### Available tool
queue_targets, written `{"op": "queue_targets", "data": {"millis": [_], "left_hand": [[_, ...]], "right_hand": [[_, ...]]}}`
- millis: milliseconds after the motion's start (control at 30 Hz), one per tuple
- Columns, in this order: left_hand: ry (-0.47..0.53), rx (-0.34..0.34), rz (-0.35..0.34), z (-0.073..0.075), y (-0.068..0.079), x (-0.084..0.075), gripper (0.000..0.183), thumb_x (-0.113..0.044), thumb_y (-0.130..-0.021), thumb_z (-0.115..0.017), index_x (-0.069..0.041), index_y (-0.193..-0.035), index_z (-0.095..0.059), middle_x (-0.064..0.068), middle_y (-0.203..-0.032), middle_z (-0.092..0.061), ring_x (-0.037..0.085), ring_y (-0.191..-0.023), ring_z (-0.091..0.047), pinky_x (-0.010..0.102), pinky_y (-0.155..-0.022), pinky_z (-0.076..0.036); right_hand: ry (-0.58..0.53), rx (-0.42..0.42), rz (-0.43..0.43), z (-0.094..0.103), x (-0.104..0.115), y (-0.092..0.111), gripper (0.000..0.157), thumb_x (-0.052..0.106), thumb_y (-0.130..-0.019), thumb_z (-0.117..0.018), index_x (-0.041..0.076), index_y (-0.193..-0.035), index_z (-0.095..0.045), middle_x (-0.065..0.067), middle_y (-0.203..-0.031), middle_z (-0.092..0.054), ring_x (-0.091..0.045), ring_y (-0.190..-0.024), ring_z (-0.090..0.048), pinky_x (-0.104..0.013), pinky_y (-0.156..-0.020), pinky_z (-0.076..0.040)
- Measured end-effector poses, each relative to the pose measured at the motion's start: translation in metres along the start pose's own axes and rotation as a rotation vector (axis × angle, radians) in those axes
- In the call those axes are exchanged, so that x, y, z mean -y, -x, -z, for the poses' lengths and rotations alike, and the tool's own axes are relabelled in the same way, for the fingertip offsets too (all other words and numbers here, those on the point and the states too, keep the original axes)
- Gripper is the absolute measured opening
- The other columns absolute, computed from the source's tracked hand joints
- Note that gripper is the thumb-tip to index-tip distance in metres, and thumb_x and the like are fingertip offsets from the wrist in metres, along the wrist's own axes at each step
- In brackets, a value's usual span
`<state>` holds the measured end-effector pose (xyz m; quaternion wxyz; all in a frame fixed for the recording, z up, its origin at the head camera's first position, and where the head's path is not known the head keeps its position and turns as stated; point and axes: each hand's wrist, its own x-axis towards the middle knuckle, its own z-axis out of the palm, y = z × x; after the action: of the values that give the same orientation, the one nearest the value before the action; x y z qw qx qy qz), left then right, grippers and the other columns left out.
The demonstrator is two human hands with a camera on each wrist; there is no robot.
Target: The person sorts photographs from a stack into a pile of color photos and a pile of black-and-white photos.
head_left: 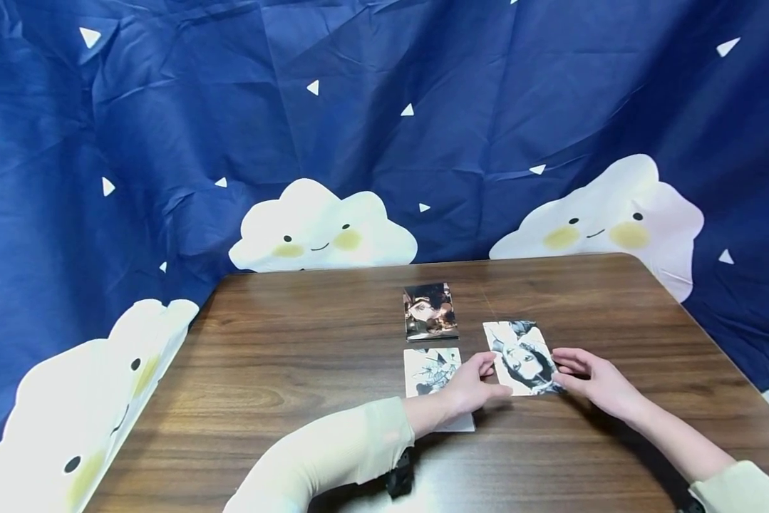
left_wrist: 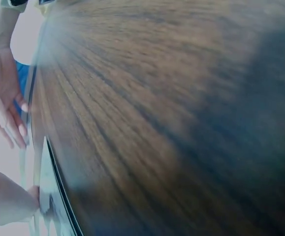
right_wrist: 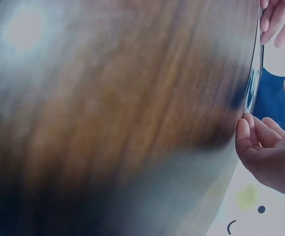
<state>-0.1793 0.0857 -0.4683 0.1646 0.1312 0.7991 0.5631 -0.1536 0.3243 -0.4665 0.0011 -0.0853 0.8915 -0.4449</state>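
A card with a black-and-white portrait picture lies slightly turned on the table, between my two hands. My left hand is at its left edge, the thumb near the lower left corner. At the card's right edge is my right hand, fingers loosely bent. In the right wrist view, the lower fingers of the right hand meet the card's thin edge. Low fingers of the left hand touch a card in the left wrist view, with the thumb raised apart.
Behind the left hand lies a dark coloured picture card, apparently a small stack. Another black-and-white card is partly hidden beneath the left forearm. The wooden table ends at a blue curtain with cloud prints.
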Motion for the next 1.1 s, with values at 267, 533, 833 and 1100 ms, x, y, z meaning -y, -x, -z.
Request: {"op": "queue_targets", "data": {"millis": [267,533,833,1100], "left_hand": [[0.097,-0.037,0.024,-0.006,-0.003,-0.003,0.056,-0.004,-0.077,-0.077,0.0,-0.129,-0.056,0.014,-0.126,-0.062,0.021,-0.115,-0.057,0.027,-0.099,-0.041],[0.278,-0.159,0.014,-0.01,-0.004,-0.006,0.047,0.008,-0.075,-0.072,0.002,-0.121,-0.061,0.013,-0.123,-0.063,0.027,-0.11,-0.061,0.03,-0.092,-0.049],[0.242,-0.341,0.017,-0.025,-0.006,-0.004,0.05,0.022,-0.068,-0.066,-0.004,-0.11,-0.067,0.005,-0.096,-0.07,0.012,-0.064,-0.065,0.019,-0.055,-0.05],[0.333,-0.359,-0.015,-0.03,-0.005,-0.006,0.051,0.028,-0.068,-0.055,-0.003,-0.107,-0.067,0.003,-0.112,-0.066,0.011,-0.06,-0.061,0.025,-0.051,-0.054]], "right_hand": [[-0.07,0.006,-0.088,-0.001,0.001,-0.001,0.048,0.013,-0.092,-0.066,-0.015,-0.127,-0.05,-0.03,-0.121,-0.06,0.0,-0.096,-0.059,-0.011,-0.076,-0.044],[-0.079,-0.015,-0.091,-0.003,0.003,0.0,0.047,0.014,-0.092,-0.067,-0.014,-0.126,-0.052,-0.029,-0.119,-0.061,0.003,-0.095,-0.058,-0.01,-0.076,-0.044],[-0.04,-0.044,-0.057,-0.007,0.001,-0.002,0.041,0.008,-0.091,-0.067,-0.016,-0.121,-0.054,-0.026,-0.11,-0.065,0.002,-0.088,-0.059,-0.011,-0.074,-0.043],[-0.034,-0.047,-0.083,-0.006,0.001,-0.004,0.043,0.006,-0.091,-0.066,-0.016,-0.125,-0.05,-0.029,-0.11,-0.064,0.001,-0.084,-0.059,-0.02,-0.067,-0.048]]}}
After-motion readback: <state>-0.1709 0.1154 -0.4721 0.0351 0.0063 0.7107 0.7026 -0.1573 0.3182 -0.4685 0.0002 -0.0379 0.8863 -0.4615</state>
